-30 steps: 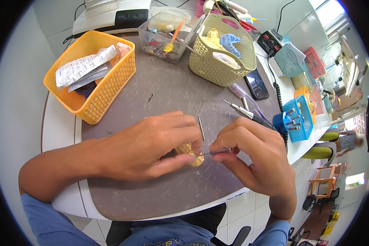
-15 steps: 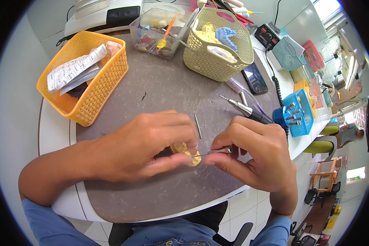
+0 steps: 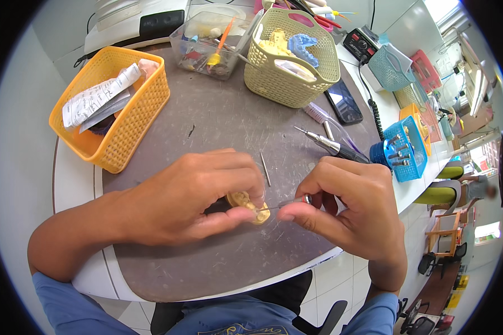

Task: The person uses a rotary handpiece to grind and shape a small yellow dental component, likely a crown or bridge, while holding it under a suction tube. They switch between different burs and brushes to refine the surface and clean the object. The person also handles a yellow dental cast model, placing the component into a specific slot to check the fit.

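My left hand (image 3: pixel 207 190) is closed around a yellowish plaster dental cast (image 3: pixel 261 218), which rests on the brown worktop. The palm and fingers hide much of the cast. Between the thumb and fingers of my right hand (image 3: pixel 357 209) is a slim hand driver (image 3: pixel 297 201) with a thin metal shaft and a small silver and red grip. Its shaft points left, and the tip is at the cast beside my left thumb. Just beyond the cast lies a thin metal rod (image 3: pixel 265 168).
An orange basket (image 3: pixel 153 106) with papers stands at the left. At the back are a clear box (image 3: pixel 198 42) of small tools and a green basket (image 3: pixel 290 92) of casts. A phone (image 3: pixel 345 101), a rotary handpiece (image 3: pixel 332 146) and a blue basket (image 3: pixel 411 167) lie rightward.
The right fingers have shifted on the driver, so more of its grip shows. My left hand stays on the cast. The whole view has moved slightly.
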The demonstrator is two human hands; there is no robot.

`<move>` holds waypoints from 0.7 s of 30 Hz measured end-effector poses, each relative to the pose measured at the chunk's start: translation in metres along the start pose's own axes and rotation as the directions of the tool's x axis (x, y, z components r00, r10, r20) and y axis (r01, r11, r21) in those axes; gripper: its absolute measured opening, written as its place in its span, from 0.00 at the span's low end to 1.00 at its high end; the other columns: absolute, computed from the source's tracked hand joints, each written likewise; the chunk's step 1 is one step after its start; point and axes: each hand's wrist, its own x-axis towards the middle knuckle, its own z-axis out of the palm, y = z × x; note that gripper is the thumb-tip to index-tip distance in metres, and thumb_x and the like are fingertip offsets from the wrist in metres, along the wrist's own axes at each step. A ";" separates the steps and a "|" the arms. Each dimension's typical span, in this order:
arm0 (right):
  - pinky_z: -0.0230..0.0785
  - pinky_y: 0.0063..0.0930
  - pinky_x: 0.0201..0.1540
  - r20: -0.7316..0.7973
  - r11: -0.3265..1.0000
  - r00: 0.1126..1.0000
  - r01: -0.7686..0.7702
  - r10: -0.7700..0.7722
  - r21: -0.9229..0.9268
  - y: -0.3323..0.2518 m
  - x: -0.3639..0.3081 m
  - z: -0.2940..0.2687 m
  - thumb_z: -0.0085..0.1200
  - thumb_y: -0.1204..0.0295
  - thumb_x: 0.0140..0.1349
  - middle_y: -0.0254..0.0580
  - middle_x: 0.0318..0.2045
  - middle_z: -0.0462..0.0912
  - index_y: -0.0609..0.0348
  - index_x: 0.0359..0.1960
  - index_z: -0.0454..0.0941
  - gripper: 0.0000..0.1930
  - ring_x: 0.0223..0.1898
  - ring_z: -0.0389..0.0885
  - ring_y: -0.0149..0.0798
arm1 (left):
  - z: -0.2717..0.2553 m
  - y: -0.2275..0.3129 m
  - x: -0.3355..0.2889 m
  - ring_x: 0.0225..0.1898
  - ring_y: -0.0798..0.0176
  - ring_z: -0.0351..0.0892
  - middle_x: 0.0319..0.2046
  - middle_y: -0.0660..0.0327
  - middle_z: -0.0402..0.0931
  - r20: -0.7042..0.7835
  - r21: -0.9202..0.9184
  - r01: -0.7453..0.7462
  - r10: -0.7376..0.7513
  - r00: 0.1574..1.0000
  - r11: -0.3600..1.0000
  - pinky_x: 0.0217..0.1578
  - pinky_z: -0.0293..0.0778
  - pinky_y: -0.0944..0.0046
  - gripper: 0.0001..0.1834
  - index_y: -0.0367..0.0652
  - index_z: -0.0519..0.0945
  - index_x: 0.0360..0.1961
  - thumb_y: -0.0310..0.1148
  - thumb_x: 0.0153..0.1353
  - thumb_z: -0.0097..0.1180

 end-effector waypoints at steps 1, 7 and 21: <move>0.64 0.21 0.20 -0.019 1.000 1.000 0.006 -0.006 0.019 -0.002 0.000 0.000 0.75 0.68 0.48 0.37 0.24 0.80 0.61 0.28 0.82 0.14 0.18 0.74 0.28 | 0.000 0.000 0.000 0.45 0.55 0.80 0.42 0.57 0.79 0.003 -0.001 0.000 0.000 1.000 1.000 0.45 0.75 0.59 0.09 0.40 0.79 0.38 0.26 0.57 0.66; 0.65 0.21 0.22 -0.040 0.997 0.997 0.069 -0.070 -0.024 -0.009 0.002 -0.001 0.73 0.75 0.48 0.36 0.26 0.82 0.60 0.31 0.83 0.10 0.21 0.76 0.28 | 0.002 -0.001 -0.001 0.45 0.56 0.80 0.42 0.57 0.79 -0.003 0.008 0.022 -0.022 1.000 1.000 0.45 0.75 0.60 0.09 0.40 0.79 0.38 0.27 0.57 0.66; 0.60 0.20 0.20 0.003 0.995 0.995 -0.098 0.098 0.028 -0.002 -0.002 -0.001 0.74 0.63 0.49 0.34 0.19 0.78 0.61 0.26 0.83 0.15 0.16 0.72 0.27 | 0.000 0.001 0.000 0.45 0.55 0.80 0.42 0.57 0.79 -0.004 0.023 0.010 -0.010 1.000 1.000 0.45 0.75 0.59 0.09 0.40 0.79 0.37 0.27 0.57 0.66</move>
